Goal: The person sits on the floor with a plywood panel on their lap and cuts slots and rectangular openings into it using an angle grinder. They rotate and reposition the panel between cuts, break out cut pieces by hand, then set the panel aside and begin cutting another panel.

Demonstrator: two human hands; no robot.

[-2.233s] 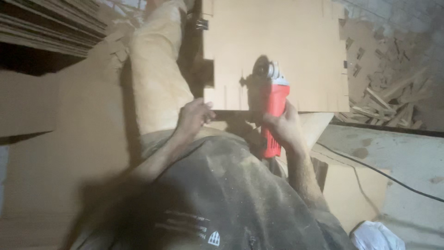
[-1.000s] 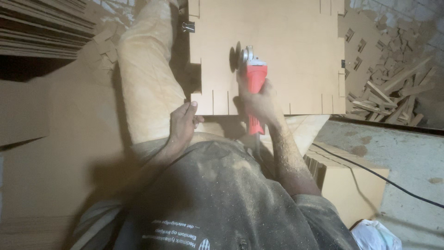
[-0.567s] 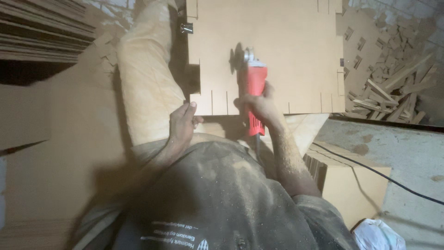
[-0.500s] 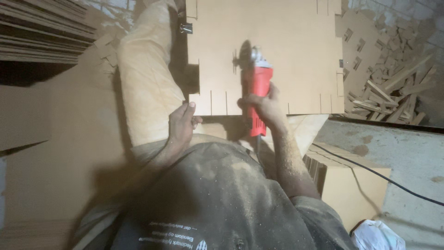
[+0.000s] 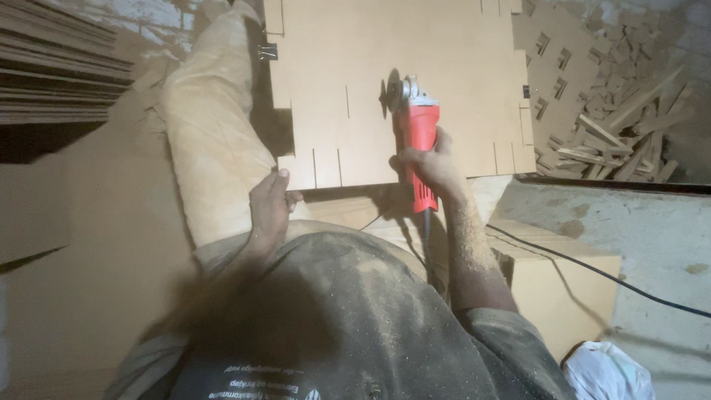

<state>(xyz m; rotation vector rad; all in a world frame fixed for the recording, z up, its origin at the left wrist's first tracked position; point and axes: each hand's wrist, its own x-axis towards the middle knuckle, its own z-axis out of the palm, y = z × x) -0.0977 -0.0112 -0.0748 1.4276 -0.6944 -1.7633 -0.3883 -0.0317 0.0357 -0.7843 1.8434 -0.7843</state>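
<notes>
A large tan fibreboard panel (image 5: 444,44) with cut slots and notches along its edges lies flat in front of me. My right hand (image 5: 433,164) grips a red angle grinder (image 5: 416,133), whose disc (image 5: 390,92) stands on edge on the panel near its middle. My left hand (image 5: 268,205) presses on the panel's near left corner, fingers on its edge beside two short slots. A black binder clip (image 5: 268,51) sits on the panel's left edge. My dusty trouser leg (image 5: 211,126) stretches along the panel's left side.
Stacked boards (image 5: 52,74) lie at the upper left. A heap of wood offcuts (image 5: 615,126) and a notched board fill the upper right. A black power cable (image 5: 592,270) runs across a grey concrete surface at right. A white bag (image 5: 607,370) lies at the lower right.
The grinder has moved from the panel's near edge up onto the panel's middle, then shifted slightly right. My left hand has stayed on the near left corner.
</notes>
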